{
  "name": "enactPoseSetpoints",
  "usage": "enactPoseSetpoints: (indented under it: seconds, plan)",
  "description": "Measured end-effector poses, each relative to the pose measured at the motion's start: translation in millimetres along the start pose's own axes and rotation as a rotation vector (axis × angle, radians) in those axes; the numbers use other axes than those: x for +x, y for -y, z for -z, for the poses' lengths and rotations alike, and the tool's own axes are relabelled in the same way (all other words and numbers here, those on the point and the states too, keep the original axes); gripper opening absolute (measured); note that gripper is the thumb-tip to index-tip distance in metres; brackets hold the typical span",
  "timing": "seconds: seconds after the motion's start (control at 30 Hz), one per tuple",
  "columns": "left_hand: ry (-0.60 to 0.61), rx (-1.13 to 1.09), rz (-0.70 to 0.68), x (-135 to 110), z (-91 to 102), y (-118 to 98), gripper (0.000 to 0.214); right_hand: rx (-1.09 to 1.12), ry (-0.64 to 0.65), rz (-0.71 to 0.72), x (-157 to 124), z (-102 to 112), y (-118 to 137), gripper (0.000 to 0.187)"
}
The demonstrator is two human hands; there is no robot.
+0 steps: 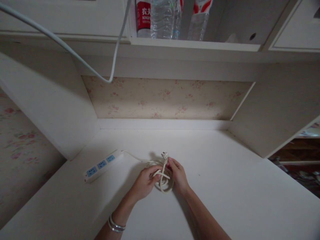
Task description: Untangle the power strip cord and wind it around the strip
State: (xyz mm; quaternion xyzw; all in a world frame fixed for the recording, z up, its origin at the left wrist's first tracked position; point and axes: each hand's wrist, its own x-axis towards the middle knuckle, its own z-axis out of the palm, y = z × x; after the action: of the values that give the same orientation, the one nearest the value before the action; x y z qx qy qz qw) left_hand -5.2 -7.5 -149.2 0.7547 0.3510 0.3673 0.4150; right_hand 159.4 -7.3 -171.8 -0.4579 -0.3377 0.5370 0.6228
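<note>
A white power strip (101,165) with blue sockets lies on the white desk (237,193) at the left. Its cream cord runs right into a small coil (165,181) held between both hands. My left hand (145,181) is closed on the left side of the coil, with a strand across its fingers. My right hand (178,175) pinches the cord just below the plug (164,155), which sticks up at the coil's far edge. A bracelet (115,225) circles my left wrist.
The desk sits in a recess with side panels left and right and flowered wallpaper (165,100) at the back. Water bottles (162,18) stand on a shelf overhead. A white cable (75,55) hangs in a loop from the upper left.
</note>
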Motion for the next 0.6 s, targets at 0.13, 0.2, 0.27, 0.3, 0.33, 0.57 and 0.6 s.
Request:
enactPoseSetpoints:
  seconds: [0.13,0.2,0.27,0.3,0.33,0.57,0.6]
  plan:
    - [0.005,0.052,-0.011,-0.2,-0.9,-2.6,0.026,0.134,-0.041,0.022,1.9,1.1,4.9,0.06]
    - [-0.005,0.087,-0.008,-0.1,-2.2,-2.5,0.023,0.088,-0.013,0.024,2.4,2.3,5.8,0.057]
    - [-0.024,0.133,-0.005,-0.1,-3.2,-0.8,0.022,0.042,-0.008,0.034,2.7,3.7,5.8,0.046]
    - [-0.041,0.16,-0.007,-0.1,-3.5,0.7,0.021,0.029,-0.016,0.05,2.6,4.2,5.8,0.039]
    - [-0.06,0.187,-0.012,-0.1,-3.6,2.5,0.021,0.02,-0.028,0.075,2.2,4.4,5.9,0.033]
    - [-0.182,0.263,-0.086,-1.2,-2.1,13.5,0.023,-0.062,0.052,0.144,-6.1,-3.2,5.9,0.03]
    - [-0.203,0.258,-0.083,-1.4,-2.1,14.1,0.023,-0.086,0.053,0.153,-6.9,-3.9,5.1,0.03]
